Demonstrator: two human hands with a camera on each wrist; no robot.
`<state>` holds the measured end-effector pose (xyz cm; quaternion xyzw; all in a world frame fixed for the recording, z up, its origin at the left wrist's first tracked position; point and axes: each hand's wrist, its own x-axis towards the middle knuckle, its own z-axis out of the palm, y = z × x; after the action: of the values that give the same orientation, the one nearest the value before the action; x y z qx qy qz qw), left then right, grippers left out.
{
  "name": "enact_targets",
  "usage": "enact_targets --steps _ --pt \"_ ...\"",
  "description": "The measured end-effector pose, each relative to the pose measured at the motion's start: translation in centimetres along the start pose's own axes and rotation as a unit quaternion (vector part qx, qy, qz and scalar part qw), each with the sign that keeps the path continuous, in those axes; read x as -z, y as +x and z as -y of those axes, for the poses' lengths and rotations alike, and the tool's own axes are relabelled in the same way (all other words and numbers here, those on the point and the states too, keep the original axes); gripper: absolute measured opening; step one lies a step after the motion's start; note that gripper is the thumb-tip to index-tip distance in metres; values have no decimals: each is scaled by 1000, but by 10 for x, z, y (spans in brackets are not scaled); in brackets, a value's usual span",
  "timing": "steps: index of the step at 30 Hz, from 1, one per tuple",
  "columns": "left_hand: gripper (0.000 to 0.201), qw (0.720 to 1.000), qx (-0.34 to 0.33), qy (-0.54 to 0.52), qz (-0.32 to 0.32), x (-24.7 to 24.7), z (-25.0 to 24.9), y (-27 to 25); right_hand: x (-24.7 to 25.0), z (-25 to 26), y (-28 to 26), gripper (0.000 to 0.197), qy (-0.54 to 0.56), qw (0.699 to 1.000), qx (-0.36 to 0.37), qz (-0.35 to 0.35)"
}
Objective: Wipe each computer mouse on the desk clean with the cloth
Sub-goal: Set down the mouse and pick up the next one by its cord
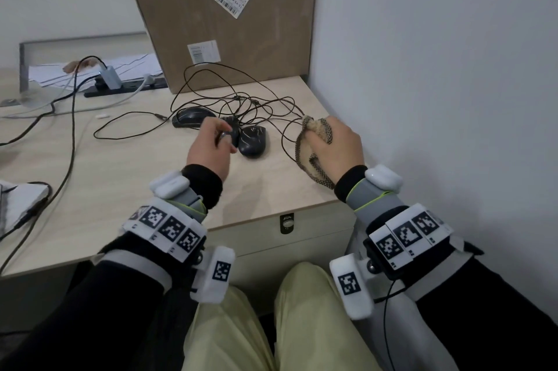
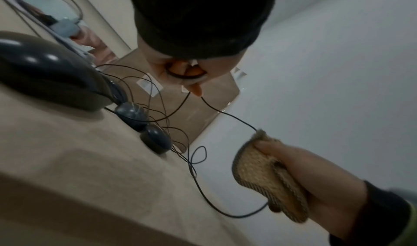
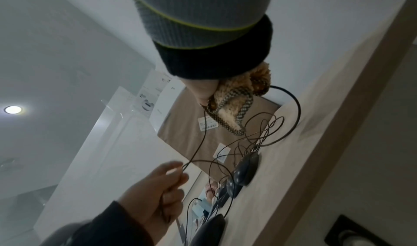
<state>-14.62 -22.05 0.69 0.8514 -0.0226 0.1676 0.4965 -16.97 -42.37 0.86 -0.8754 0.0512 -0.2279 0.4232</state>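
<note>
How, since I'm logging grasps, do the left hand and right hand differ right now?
The left hand pinches a thin mouse cable in its fingertips; the right hand grips the bunched cloth. The left hand is over the mice; the right hand is nearer the wall. Both are raised off the desk.

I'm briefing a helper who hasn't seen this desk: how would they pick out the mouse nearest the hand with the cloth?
Find the big cardboard box leaning at the desk's back corner. In front of it, amid tangled cables, three dark mice lie close together. Take the one at the right end, closest to the right hand gripping the cloth; it is the only one fully uncovered beside the left hand.
</note>
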Motion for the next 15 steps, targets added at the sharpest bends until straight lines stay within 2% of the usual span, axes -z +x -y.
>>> enact_targets --steps 3,6,11,15 --pt "15 996 -43 24 78 -10 -12 -8 -7 5 -5 26 -14 999 28 30" --pt "27 993 1 -29 114 -17 -21 -11 -13 13 -14 26 -27 994 69 84" --pt "31 971 80 -152 164 -23 -28 -13 -19 17 -25 13 -65 974 131 172" --pt "29 953 118 -213 178 -22 -31 -9 -20 15 -29 39 -119 967 124 187"
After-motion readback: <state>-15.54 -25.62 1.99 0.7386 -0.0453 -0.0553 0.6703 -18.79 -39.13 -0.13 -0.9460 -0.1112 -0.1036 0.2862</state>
